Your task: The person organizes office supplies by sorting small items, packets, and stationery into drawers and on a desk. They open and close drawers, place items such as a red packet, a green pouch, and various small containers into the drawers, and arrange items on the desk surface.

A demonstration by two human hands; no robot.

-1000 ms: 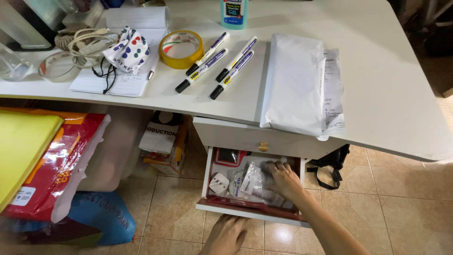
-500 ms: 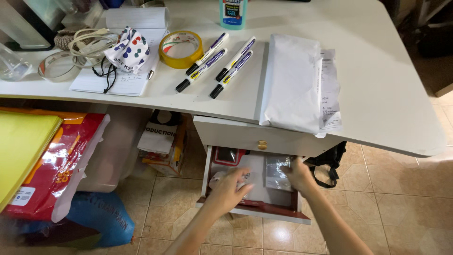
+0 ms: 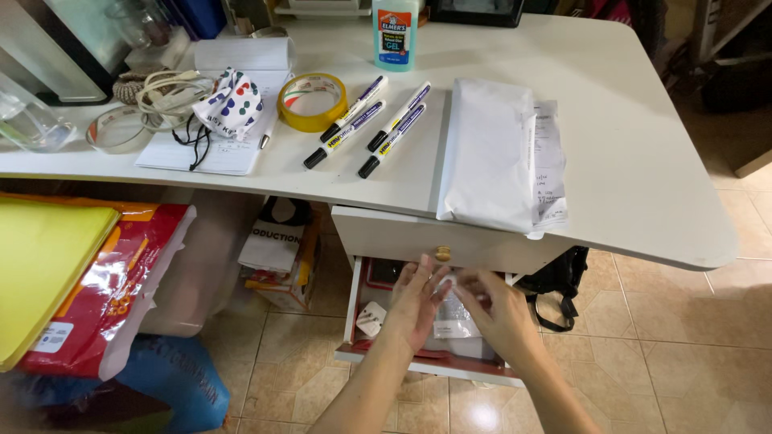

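A white desk (image 3: pixel 643 161) bears four markers (image 3: pixel 371 127), a tape roll (image 3: pixel 311 101), a glue bottle (image 3: pixel 396 32), a notepad (image 3: pixel 221 145) and a white package (image 3: pixel 486 157). The open drawer (image 3: pixel 418 362) below holds a white plug (image 3: pixel 371 318).

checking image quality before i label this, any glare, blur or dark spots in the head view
Head view: evenly lit white desk, markers sharp; bright glare spot on the floor tile; both hands slightly motion-blurred over the open drawer, whose inside is shadowed; lower left corner soft; desk edges bow from wide-angle distortion.

We see a small clear plastic packet (image 3: pixel 455 309), crinkled and shiny, lifted just above the open drawer (image 3: pixel 426 363), below its round knob (image 3: pixel 443 253).
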